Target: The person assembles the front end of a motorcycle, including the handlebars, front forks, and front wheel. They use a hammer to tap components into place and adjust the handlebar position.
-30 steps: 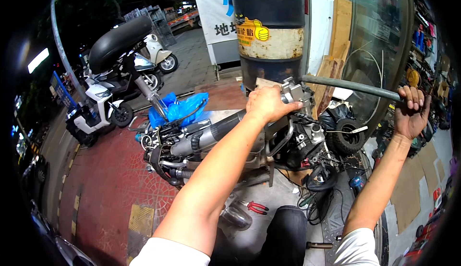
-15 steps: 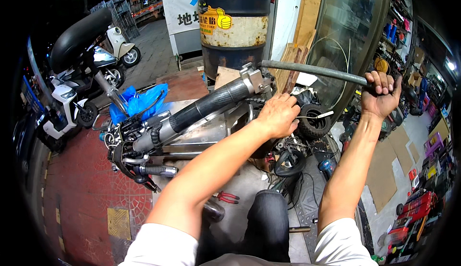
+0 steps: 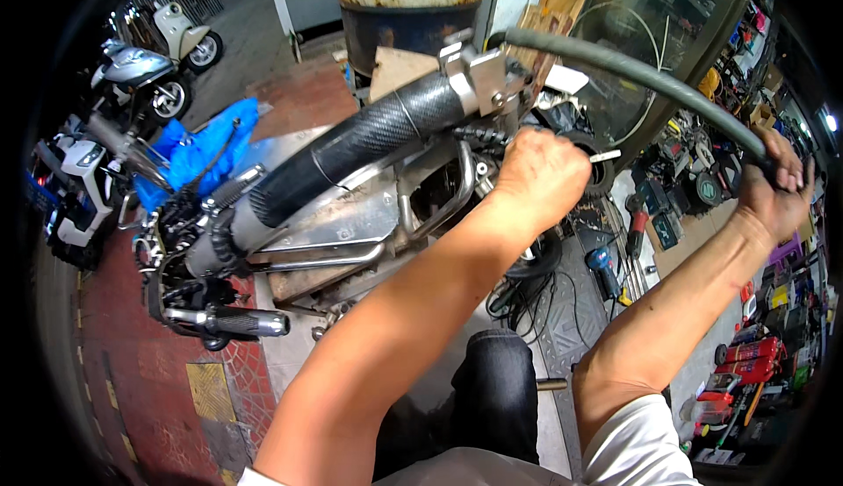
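An electric scooter lies on its side. Its thick stem with a carbon-pattern sleeve point(image 3: 378, 148) slants up to a metal clamp point(image 3: 479, 73), and its handlebar grip point(image 3: 250, 322) is at the lower left. My right hand point(image 3: 777, 192) is wrapped round the right end of a long grey pipe point(image 3: 650, 69); the pipe's other end meets the hardware by the clamp. My left hand point(image 3: 544, 174) is closed below the clamp, beside the scooter's frame point(image 3: 457, 187). Its grip is hidden. A small white stick point(image 3: 606, 156) juts out beside its knuckles; whether held, I cannot tell.
A rusty drum point(image 3: 413, 21) and a glass door point(image 3: 650, 29) stand beyond. A blue power tool point(image 3: 602, 266) and cables lie right of my knee. Blue plastic bags point(image 3: 211, 139) and parked scooters point(image 3: 140, 73) are at the left; tools crowd the right floor.
My right hand and the pipe's right end have swung down and to the right. My left hand has closed more and turned knuckles up. The whole view has tipped lower and nearer.
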`<control>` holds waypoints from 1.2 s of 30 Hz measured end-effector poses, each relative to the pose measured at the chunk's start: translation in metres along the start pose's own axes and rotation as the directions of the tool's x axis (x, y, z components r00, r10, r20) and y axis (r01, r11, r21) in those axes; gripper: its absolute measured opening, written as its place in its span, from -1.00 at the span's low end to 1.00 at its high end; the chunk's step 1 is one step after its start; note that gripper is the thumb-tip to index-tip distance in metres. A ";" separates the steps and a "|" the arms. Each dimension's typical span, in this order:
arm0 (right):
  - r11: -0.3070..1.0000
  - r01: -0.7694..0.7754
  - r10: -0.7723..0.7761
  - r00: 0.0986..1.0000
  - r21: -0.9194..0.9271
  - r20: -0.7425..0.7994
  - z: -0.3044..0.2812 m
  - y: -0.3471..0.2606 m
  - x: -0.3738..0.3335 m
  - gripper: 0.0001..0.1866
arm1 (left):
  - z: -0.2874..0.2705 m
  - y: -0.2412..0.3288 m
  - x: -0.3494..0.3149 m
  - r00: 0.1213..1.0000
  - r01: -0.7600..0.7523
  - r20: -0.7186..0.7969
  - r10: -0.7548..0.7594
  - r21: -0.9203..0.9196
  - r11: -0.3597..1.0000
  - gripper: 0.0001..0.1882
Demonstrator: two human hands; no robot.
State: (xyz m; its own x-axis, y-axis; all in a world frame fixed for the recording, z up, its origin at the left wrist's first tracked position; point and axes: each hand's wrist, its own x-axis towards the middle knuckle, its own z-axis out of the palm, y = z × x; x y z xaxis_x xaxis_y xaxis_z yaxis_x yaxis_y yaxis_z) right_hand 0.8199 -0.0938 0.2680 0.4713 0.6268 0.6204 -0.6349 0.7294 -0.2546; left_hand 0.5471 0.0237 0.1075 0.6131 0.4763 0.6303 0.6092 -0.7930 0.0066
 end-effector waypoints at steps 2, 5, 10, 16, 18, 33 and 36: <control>0.984 0.159 -0.161 0.987 -0.077 -0.019 0.008 -0.027 -0.018 -0.62 | -0.008 0.015 0.002 1.000 0.013 0.006 -0.013 -0.007 1.000 -0.87; 0.866 0.340 -0.410 0.903 -0.367 -0.131 0.038 -0.020 -0.036 -0.59 | 0.003 0.037 0.013 0.999 -0.039 0.013 0.040 -0.083 0.996 -0.90; 0.998 0.064 -0.065 0.993 -0.019 -0.099 0.047 0.048 -0.031 -0.55 | -0.016 -0.012 -0.009 0.983 0.068 0.167 -0.074 0.041 0.997 -0.74; 0.999 0.046 -0.045 0.998 0.015 -0.053 0.052 0.016 -0.024 -0.55 | -0.103 -0.012 0.000 0.917 0.072 -0.378 -0.126 -0.153 0.986 -0.74; 0.997 0.064 -0.062 0.995 0.033 -0.079 0.041 0.012 -0.024 -0.56 | -0.127 -0.033 -0.001 0.854 0.372 -0.402 -0.329 0.032 0.928 -0.58; 0.992 0.045 -0.058 0.993 0.119 0.106 0.032 0.019 -0.039 -0.65 | -0.134 -0.096 -0.012 0.858 0.503 0.190 -0.477 -0.121 0.856 -0.08; 0.992 0.023 -0.041 0.989 0.122 0.141 0.027 0.013 -0.037 -0.65 | -0.136 -0.097 -0.009 0.842 0.524 0.210 -0.498 -0.097 0.846 -0.06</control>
State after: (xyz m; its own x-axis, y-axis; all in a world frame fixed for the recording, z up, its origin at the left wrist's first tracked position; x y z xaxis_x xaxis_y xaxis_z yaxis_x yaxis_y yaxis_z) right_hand 0.7779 -0.1149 0.2622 0.4057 0.5518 0.7286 -0.6938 0.7049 -0.1475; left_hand 0.4145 0.0447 0.2071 0.3185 0.8752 0.3640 0.7879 -0.4579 0.4117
